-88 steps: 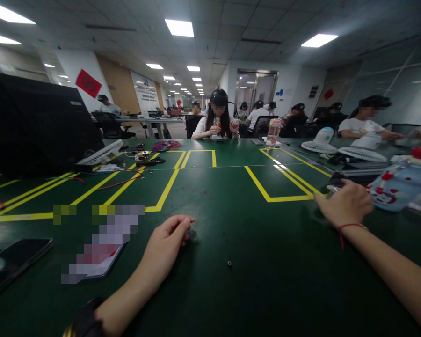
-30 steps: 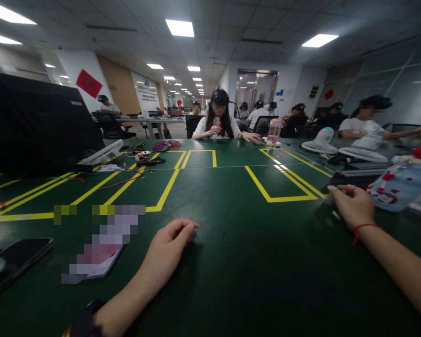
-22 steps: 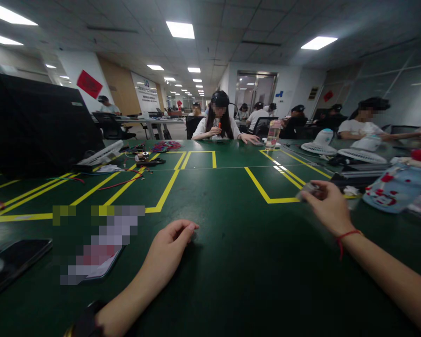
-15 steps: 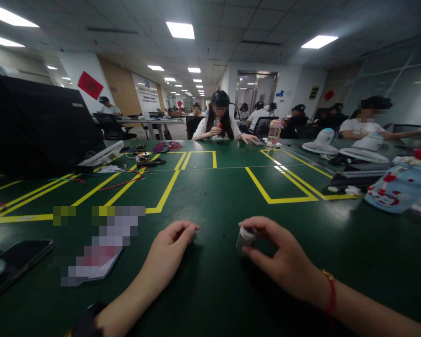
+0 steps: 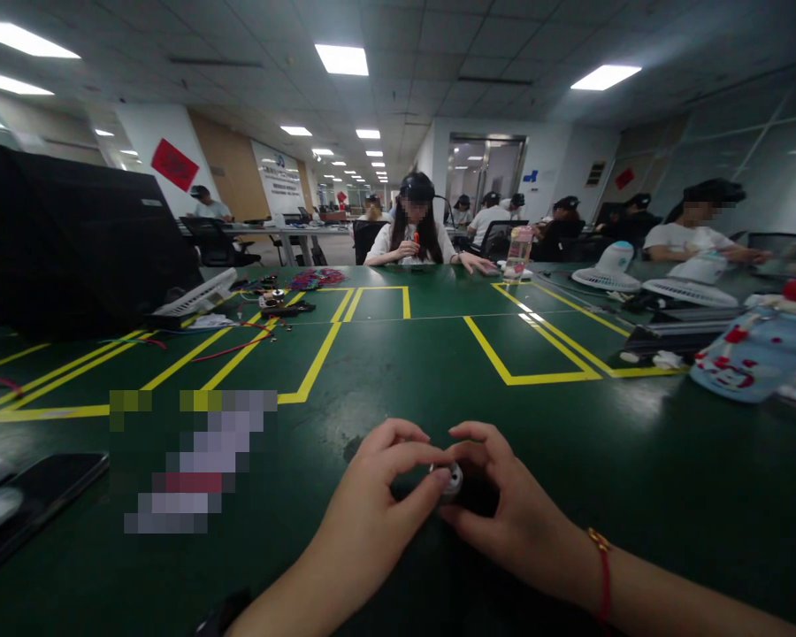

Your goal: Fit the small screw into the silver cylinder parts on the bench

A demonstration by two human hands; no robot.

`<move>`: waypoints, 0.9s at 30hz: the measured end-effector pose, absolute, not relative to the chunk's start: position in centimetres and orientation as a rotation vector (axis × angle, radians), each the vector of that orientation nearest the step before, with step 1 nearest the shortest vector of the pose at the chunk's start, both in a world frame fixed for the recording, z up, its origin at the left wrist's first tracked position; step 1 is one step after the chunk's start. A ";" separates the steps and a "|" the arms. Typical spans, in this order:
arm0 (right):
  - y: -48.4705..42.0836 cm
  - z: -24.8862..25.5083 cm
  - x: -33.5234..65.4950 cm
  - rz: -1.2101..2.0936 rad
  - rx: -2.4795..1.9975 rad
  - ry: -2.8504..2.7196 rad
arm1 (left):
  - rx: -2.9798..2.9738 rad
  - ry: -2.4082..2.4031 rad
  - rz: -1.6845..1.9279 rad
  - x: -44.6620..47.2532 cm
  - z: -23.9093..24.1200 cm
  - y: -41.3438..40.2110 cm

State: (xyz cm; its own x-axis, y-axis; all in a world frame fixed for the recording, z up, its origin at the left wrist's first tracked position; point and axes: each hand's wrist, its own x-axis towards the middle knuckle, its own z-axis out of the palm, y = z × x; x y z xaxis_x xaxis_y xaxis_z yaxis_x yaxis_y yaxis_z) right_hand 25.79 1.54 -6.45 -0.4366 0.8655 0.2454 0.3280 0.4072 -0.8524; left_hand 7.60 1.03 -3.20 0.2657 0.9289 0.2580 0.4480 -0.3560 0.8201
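Low over the green table [image 5: 570, 460], near its front edge, my two hands meet around a small silver-and-black cylindrical part [image 5: 449, 479]. My right hand [image 5: 504, 513], with a red string at the wrist, curls its fingers round the part from the right. My left hand [image 5: 378, 504] pinches the part's near end with thumb and forefinger. Most of the part is hidden by the fingers.
A dark phone [image 5: 33, 495] lies at the left edge beside a blurred card [image 5: 192, 469]. Yellow tape lines [image 5: 318, 354] mark boxes on the table. A blue patterned bottle [image 5: 749, 349] lies at right, white fans [image 5: 603, 270] behind it. A black monitor [image 5: 72, 239] stands far left. People sit across.
My right hand reached to the right side, took up the small cylinder and carried it back to the middle. My left hand then moved right and closed on the part too.
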 end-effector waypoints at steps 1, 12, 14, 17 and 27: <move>1.5 -6.4 25.7 0.983 -1.006 -1.962 | 1.919 1.247 1.017 8.0 -3.0 0.9; 1.5 -5.5 26.5 0.765 -1.041 -2.054 | 2.011 1.401 0.807 5.6 -4.5 1.5; 1.3 -5.5 26.5 0.770 -1.052 -2.055 | 2.135 1.422 0.722 5.9 -5.2 1.5; 1.1 -5.5 26.2 0.804 -1.060 -2.043 | 2.194 1.451 0.681 6.3 -5.7 1.4; 11.9 -5.4 39.0 0.078 -1.665 -1.477 | 1.691 1.453 0.925 2.9 -4.5 2.9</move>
